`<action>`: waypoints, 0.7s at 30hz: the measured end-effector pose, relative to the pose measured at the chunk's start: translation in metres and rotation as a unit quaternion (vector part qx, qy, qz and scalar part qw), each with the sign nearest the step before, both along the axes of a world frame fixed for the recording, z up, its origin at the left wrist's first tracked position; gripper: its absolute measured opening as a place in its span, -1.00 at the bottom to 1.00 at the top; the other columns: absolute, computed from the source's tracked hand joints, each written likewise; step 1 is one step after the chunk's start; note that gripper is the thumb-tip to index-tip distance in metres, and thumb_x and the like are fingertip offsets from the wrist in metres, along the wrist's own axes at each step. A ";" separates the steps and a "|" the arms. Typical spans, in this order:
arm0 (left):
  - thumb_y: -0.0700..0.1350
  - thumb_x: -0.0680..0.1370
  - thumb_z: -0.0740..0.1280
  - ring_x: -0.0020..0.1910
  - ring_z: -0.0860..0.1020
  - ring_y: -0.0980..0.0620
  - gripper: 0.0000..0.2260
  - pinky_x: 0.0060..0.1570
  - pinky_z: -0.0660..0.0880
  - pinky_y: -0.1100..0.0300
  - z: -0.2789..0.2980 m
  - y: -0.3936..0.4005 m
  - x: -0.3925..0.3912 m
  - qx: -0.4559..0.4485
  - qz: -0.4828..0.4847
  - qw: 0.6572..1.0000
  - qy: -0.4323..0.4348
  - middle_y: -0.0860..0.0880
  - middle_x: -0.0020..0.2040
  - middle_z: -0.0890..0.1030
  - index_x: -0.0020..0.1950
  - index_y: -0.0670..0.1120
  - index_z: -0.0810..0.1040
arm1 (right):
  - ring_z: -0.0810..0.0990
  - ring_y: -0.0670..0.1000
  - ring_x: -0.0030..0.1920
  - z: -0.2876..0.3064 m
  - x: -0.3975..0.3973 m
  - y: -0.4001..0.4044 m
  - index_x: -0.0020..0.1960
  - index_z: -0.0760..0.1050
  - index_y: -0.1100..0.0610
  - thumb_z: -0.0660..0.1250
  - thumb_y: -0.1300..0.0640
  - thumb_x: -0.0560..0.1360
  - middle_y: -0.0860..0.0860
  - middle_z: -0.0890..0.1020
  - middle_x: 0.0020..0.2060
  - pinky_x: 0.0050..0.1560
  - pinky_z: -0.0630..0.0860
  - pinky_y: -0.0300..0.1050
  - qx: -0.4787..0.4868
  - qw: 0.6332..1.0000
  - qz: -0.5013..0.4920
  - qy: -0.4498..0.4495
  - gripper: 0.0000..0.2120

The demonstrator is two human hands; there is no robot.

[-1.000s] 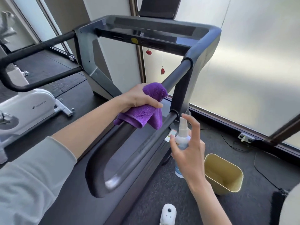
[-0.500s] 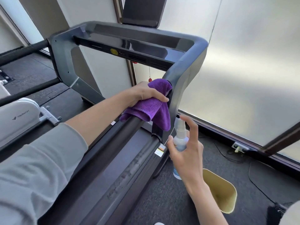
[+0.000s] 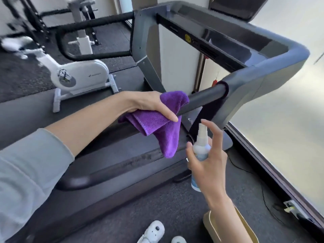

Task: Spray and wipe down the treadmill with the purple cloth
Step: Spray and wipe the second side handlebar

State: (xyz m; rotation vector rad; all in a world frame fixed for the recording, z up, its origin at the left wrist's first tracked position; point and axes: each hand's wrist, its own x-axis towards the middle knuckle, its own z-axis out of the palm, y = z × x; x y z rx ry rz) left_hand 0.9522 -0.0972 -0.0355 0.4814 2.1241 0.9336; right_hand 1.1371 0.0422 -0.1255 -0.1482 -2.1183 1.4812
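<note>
Purple cloth (image 3: 157, 123) has slid back along the right handrail (image 3: 203, 99) from the far upright, my left hand (image 3: 149, 104) gripping it around the bar; right hand (image 3: 208, 158) grasps the spray bottle (image 3: 200, 146) just beside, forefinger raised. I judge wiping ongoing, respray likely

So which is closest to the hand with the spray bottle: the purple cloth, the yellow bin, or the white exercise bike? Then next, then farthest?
Counting from the right hand in the head view:
1. The purple cloth, just up and left of it, draped over the handrail.
2. The yellow bin, on the floor below the wrist, at the bottom edge.
3. The white exercise bike, far off at the upper left, beyond the treadmill.
</note>
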 end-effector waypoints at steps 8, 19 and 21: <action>-0.01 0.23 0.60 -0.18 0.67 0.08 -0.63 -0.26 0.54 0.25 0.004 -0.083 0.041 -0.017 0.072 0.997 0.038 0.07 -0.16 0.70 -0.04 0.03 0.59 | 0.48 0.17 -0.44 0.006 0.005 -0.018 0.30 0.30 -0.23 0.39 0.29 0.49 0.00 0.48 -0.39 -0.35 0.54 0.18 0.025 0.993 0.116 -0.010 -0.42; 0.03 0.12 0.60 -0.14 0.61 0.17 -0.50 -0.13 0.55 0.28 -0.019 -0.223 0.109 0.106 0.207 0.966 0.115 0.14 -0.11 0.67 0.03 0.12 0.58 | 0.48 0.17 -0.45 0.009 0.006 -0.078 0.30 0.31 -0.19 0.39 0.33 0.49 0.06 0.50 -0.37 -0.32 0.55 0.11 0.027 0.988 0.152 0.005 -0.42; 0.02 0.14 0.61 -0.05 0.59 0.17 -0.40 0.03 0.52 0.26 -0.037 -0.231 0.123 0.154 0.250 0.936 0.195 0.15 -0.03 0.65 0.14 0.10 0.54 | 0.49 0.19 -0.46 0.007 0.013 -0.089 0.28 0.30 -0.24 0.40 0.31 0.48 0.07 0.51 -0.39 -0.34 0.55 0.06 0.025 0.987 0.156 0.011 -0.41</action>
